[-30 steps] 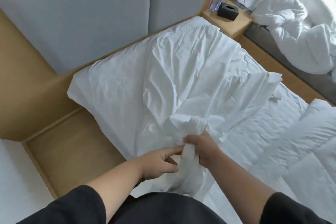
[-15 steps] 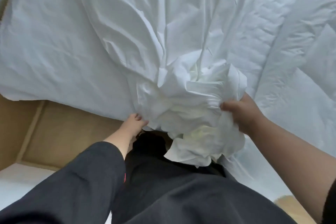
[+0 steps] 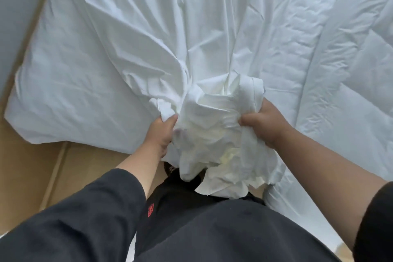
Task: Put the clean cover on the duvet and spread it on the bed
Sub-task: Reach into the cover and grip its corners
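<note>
1. The white cover [image 3: 161, 34], thin creased cotton, lies spread over the bed, its near edge gathered into a crumpled bunch.
2. The left hand [image 3: 162, 134] and right hand [image 3: 262, 126] both clench that bunch.
3. Beside the cover lies the puffy quilted duvet [image 3: 350, 53].
4. The black trousers [image 3: 170, 208] carry a small red mark, unreadable.

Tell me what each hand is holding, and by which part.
Both grip the white duvet cover at its bunched near edge: left hand on the bunch's left side, right hand on its right.
</note>
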`<state>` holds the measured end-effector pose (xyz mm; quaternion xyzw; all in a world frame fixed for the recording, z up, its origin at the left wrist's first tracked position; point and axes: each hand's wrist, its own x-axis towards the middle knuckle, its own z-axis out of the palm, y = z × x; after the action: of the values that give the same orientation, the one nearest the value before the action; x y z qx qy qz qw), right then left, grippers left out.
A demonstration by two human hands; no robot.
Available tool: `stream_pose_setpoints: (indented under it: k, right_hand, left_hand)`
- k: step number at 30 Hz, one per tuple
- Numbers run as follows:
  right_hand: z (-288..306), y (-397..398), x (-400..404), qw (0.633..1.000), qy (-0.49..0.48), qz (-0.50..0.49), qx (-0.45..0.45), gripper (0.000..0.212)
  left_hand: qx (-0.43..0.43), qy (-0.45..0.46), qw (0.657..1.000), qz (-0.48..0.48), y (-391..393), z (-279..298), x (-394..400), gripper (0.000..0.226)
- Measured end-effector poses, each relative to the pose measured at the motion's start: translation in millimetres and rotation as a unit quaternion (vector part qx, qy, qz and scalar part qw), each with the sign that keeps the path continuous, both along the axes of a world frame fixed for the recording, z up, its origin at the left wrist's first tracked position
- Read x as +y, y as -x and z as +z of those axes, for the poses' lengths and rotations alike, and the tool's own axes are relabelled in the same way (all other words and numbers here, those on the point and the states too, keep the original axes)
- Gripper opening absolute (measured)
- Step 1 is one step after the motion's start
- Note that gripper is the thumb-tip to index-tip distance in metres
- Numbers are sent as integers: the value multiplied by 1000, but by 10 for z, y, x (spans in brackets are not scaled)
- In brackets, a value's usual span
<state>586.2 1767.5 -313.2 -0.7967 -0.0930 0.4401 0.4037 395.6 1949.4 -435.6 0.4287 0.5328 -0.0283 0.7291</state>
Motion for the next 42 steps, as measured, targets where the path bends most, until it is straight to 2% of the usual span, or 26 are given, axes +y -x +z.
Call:
stream_pose_setpoints:
  k: [2,4,7,9,11,13,14,15,16,18,21,24,25,27,28,29,31,34,35,36,38,39,42]
  right_hand:
    - [243,-71,99,999,-7,20,-26,46]
    - [516,-187,143,997,-20,33,-66,45]
    - [914,-308,230,989,-54,52,-124,44]
    - [1138,-306,306,982,-75,66,-158,40]
    - [1328,-292,347,975,-85,65,-192,40]
    - [1496,-307,380,970,-98,51,-215,47]
    - [1551,-321,405,969,-105,42,-221,53]
    - [1617,-323,441,967,-112,35,-227,61]
    - [1677,-308,480,965,-114,30,-234,68]
    - [1771,-245,581,960,-120,31,-249,73]
    - [1816,-74,684,962,-136,31,-236,64]
    - [1725,145,708,970,-161,27,-178,50]
    - [1668,216,722,974,-173,17,-144,48]
    - [1544,359,751,979,-195,-20,-61,43]
    - [1482,423,765,978,-204,-42,-10,41]
    - [1420,479,773,975,-209,-61,43,40]
    - [1306,558,779,963,-208,-91,143,41]
    - [1213,690,806,941,-194,-91,261,42]
    - [1203,736,820,936,-193,-87,280,44]
    - [1208,785,830,933,-193,-83,292,48]
    - [1232,880,846,931,-194,-62,304,53]
    - [1251,920,849,931,-195,-47,306,54]
    - [1287,1006,805,939,-188,18,288,61]
  left_hand:
    - [-23,-75,997,0,-137,396,221,17]
    - [-35,-148,987,-41,-166,830,534,27]
    - [-46,-199,957,-207,-101,1499,979,56]
    - [-16,-240,923,-300,-135,1880,1177,57]
    - [22,-325,863,-386,-243,2187,1348,35]
    - [101,-468,761,-439,-324,2474,1579,14]
    - [157,-542,707,-427,-330,2607,1727,12]
    - [205,-610,666,-377,-305,2743,1895,16]
    - [242,-661,640,-309,-265,2861,2071,19]
    - [272,-706,626,-189,-190,3070,2404,21]
    - [258,-699,660,-96,-145,3227,2653,27]
    - [242,-665,687,-168,-174,3102,2389,32]
    - [213,-635,712,-209,-184,2998,2185,28]
    - [136,-532,788,-277,-144,2749,1630,15]
    - [92,-479,824,-288,-90,2631,1314,18]
    - [54,-443,852,-273,-22,2518,1009,26]
    - [14,-414,885,-212,137,2306,485,42]
    - [-77,-293,937,-174,304,2199,-47,36]
    - [-113,-236,949,-176,317,2217,-151,37]
    - [-139,-191,956,-176,311,2239,-219,52]
    - [-145,-180,959,-163,273,2245,-298,78]
    - [-133,-204,958,-153,255,2246,-325,79]
    - [-94,-258,957,-90,278,2281,-394,56]
